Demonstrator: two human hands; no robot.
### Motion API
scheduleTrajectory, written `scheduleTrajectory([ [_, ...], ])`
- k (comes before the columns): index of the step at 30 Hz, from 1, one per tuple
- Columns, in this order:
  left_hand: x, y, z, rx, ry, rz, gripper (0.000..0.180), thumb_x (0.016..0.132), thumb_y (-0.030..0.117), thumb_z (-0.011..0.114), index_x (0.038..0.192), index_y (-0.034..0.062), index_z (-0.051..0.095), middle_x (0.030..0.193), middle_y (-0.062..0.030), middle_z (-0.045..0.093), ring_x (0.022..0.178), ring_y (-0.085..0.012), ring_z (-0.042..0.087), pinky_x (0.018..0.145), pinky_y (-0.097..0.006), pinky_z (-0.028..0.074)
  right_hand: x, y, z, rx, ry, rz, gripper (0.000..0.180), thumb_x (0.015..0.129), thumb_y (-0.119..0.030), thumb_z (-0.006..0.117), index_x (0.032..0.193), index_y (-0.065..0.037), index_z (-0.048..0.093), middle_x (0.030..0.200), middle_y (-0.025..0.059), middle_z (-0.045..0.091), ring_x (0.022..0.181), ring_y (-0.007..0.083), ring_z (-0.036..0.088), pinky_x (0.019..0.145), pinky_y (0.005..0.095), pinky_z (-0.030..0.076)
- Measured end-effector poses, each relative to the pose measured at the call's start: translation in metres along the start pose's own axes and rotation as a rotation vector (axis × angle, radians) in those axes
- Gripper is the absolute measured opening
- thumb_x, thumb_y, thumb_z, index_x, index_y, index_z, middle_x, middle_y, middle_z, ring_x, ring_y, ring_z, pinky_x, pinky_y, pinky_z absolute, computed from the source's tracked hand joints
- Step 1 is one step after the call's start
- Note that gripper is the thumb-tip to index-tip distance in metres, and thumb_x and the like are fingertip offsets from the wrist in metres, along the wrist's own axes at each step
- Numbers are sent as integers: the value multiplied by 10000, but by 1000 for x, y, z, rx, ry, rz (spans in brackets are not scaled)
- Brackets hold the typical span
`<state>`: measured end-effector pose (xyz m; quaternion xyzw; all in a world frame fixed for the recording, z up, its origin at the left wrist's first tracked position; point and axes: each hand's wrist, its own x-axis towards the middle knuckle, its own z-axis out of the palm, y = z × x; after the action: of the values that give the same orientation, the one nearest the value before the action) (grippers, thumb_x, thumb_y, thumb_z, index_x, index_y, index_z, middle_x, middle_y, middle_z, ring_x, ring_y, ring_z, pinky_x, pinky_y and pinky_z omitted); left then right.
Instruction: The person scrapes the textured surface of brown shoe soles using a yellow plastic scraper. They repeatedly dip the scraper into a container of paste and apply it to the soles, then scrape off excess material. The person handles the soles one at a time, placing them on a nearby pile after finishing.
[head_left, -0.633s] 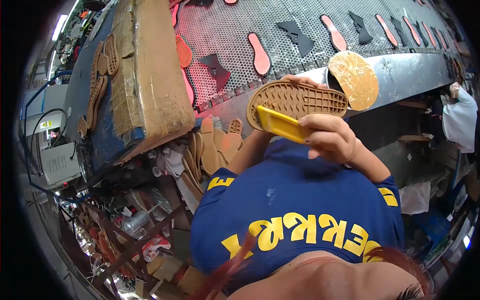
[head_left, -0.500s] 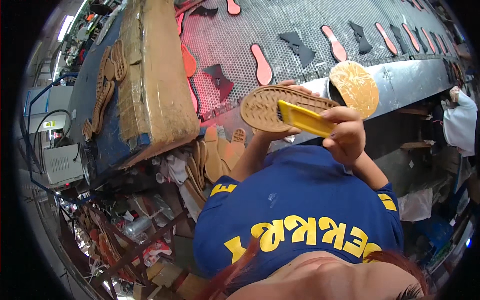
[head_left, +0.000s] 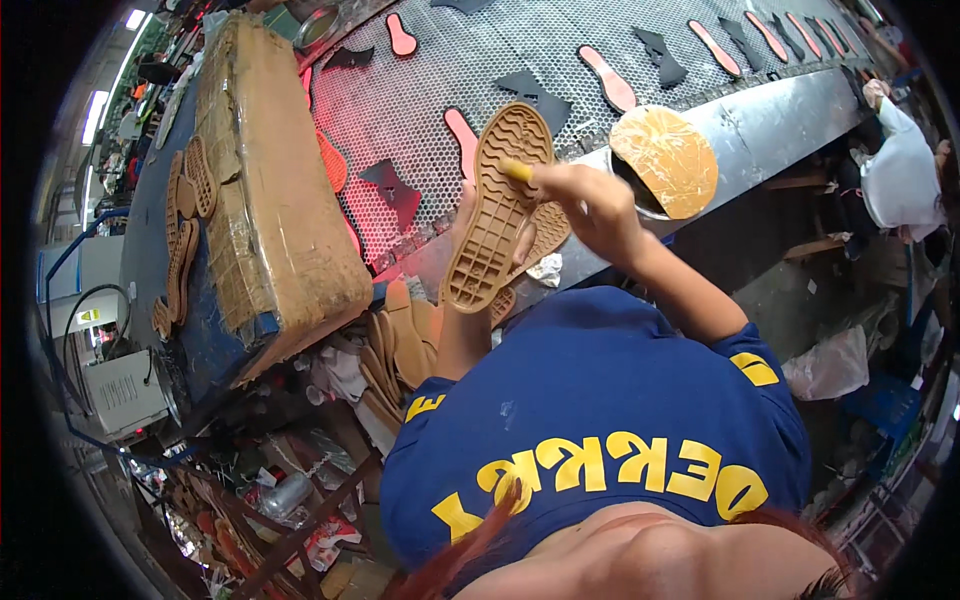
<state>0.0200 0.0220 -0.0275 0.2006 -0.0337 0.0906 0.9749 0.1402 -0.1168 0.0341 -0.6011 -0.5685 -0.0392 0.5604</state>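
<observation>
A tan shoe sole (head_left: pixel 490 225) is held up in front of me, its grid-patterned face toward me. My left hand (head_left: pixel 464 212) is closed around it, mostly hidden behind it. A second tan sole (head_left: pixel 548 232) shows behind the first; whether the same hand holds it is unclear. My right hand (head_left: pixel 600 205), blurred by motion, grips a yellow brush (head_left: pixel 516 170), mostly covered by the fingers and lying over the upper part of the sole. Its bristles are hidden now.
A mesh conveyor belt (head_left: pixel 400 95) carries pink insoles and black cut pieces. On its metal edge stands a round pot with a tan, scratched cover (head_left: pixel 665 162). A worn cardboard box (head_left: pixel 285 190) is at left, with tan soles (head_left: pixel 180 240) beyond. More soles (head_left: pixel 405 325) stack below.
The sole has turned from nearly level to upright and a second one shows behind it. The brush has moved up and left with my right hand. My view has shifted.
</observation>
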Motion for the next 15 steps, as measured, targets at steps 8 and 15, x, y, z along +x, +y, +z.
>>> scheduleTrajectory([
  [8, -6, -6, 8, -131, -4, -162, 729, 980, 564, 286, 1427, -12, 273, 1297, -443, 394, 470, -295, 618, 395, -288, 539, 3, 48, -8, 105, 197, 301, 259, 810, 121, 612, 1033, 1, 663, 936, 107, 714, 850, 182, 689, 758, 276, 546],
  [15, -7, -9, -3, -20, 252, -49, 739, 968, 576, 315, 1451, 19, 268, 1357, -415, 360, 1290, -477, 396, 937, -547, 490, -30, -35, 9, 327, -183, 254, 277, 762, 145, 642, 983, -19, 673, 849, 100, 688, 771, 167, 670, 682, 277, 511],
])
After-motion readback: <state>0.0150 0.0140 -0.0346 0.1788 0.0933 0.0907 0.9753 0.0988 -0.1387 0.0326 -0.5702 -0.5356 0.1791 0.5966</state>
